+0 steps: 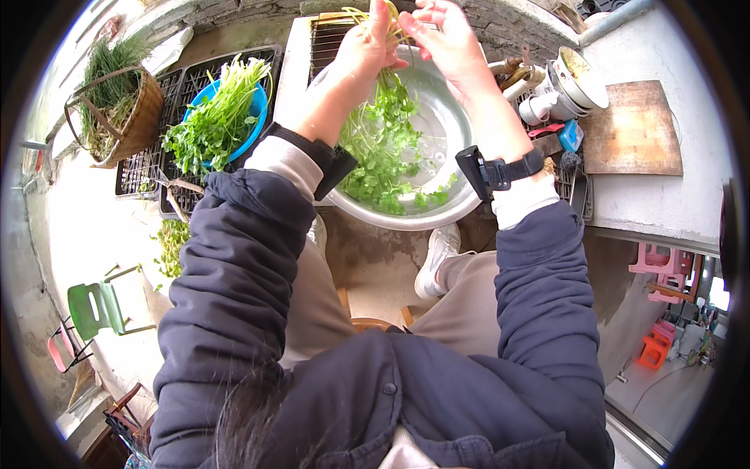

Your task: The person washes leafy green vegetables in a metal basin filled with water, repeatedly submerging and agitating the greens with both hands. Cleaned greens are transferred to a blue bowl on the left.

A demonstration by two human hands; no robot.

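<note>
My left hand (pixel 366 48) is closed round the stems of a bunch of leafy greens (pixel 383 102), which look like thin celery. Their leaves hang down over a wide metal basin (pixel 461 205) and reach into it. At the top of the bunch, the fingertips of my right hand (pixel 449 43) pinch at the pale stem ends; the exact grip is partly hidden. More cut greens (pixel 223 117) are heaped in a blue bowl (pixel 260 129) left of the basin.
Black crates (pixel 141 178) stand under the bowl, near a wicker basket (pixel 144 117) of thin grassy stalks. Scissors (pixel 166 181) lie beside loose greens (pixel 172 246). To the right are white bowls (pixel 558 90), a blue brush-like item (pixel 572 135) and a wooden board (pixel 633 129).
</note>
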